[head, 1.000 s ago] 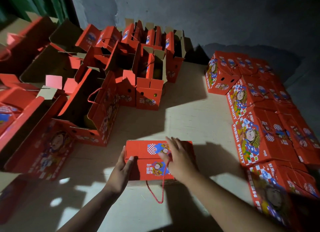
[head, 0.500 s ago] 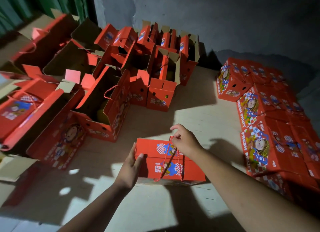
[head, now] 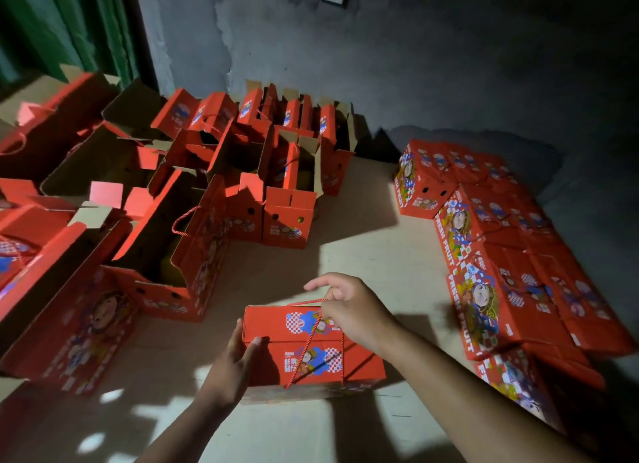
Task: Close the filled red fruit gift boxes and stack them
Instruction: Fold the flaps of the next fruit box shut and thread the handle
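A closed red fruit gift box (head: 311, 352) sits on the pale surface just in front of me, its lid flaps down. My left hand (head: 235, 362) holds its left end, thumb on top at the corner. My right hand (head: 349, 307) grips the box's red rope handle (head: 311, 324) above the lid and pulls the cord taut. To the right lies a block of closed red boxes (head: 491, 283) packed side by side. On the left stand several open red boxes (head: 173, 255) with raised flaps; yellow fruit shows inside one.
A pale tabletop (head: 373, 255) runs between the two groups of boxes. A dark grey wall (head: 380, 65) stands behind, with a green curtain (head: 69, 27) at the far left. Hard shadows fall across the surface.
My right hand went from lying on the lid to taking hold of the rope handle and drawing it up. The view has shifted a little; my left hand stays at the box's left end.
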